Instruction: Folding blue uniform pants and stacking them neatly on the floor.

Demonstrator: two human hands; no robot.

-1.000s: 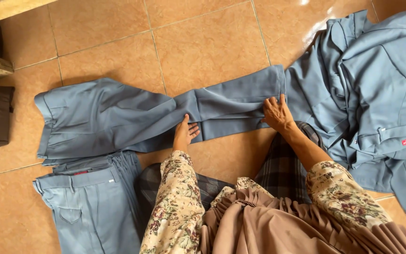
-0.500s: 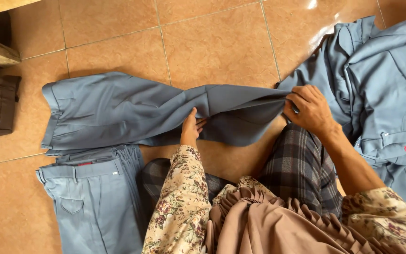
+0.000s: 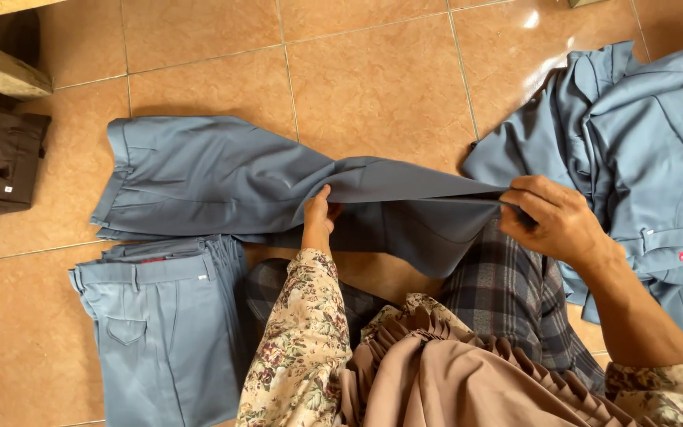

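Your right hand point(image 3: 556, 221) pinches the leg ends of the grey-blue cotton trousers point(image 3: 223, 178), lifting them off the orange tiled floor point(image 3: 373, 71); your left hand point(image 3: 319, 215) lies open-fingered mid-leg, pressing the cloth.

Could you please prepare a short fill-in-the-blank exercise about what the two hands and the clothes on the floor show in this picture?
1. The right hand lifts the leg end of the grey-blue trousers off the ____ tiled floor.
2. The left hand presses the trousers near their ____.
3. The folded grey-blue trousers lie ____ the left hand's sleeve.
4. The pile of grey-blue garments lies on the person's ____ side.

Missing words: orange; middle; left of; right
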